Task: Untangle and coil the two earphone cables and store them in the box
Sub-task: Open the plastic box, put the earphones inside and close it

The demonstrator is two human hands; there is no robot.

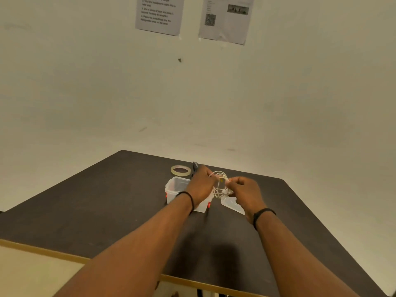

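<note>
Coiled white earphone cable [219, 184] held up in several loops just right of the clear plastic storage box with red clips [177, 187], above the dark matte table top [85, 211] and not touching it. Left hand [201, 184] raised over the near right part of the box, fingers curled round the left side of the coil. Right hand [244, 191] just right of the coil, fingertips pinched together on the loops near the small white earbud ends hanging at the bottom. Second cable not separately distinguishable within the bundle; cannot tell whether one or two. Box open, upright, its inside partly hidden behind the left wrist. Clear plastic lid [232, 205] lying flat on the table just right of the box, partly under the right hand. Roll of translucent adhesive tape [180, 170] lying flat just behind the box. Small dark object [195, 167], too blurred to identify, beside the tape, behind the box's far right corner. Black band on each wrist. Two printed paper sheets [159, 13] fixed to the pale wall well above and behind the box.
</note>
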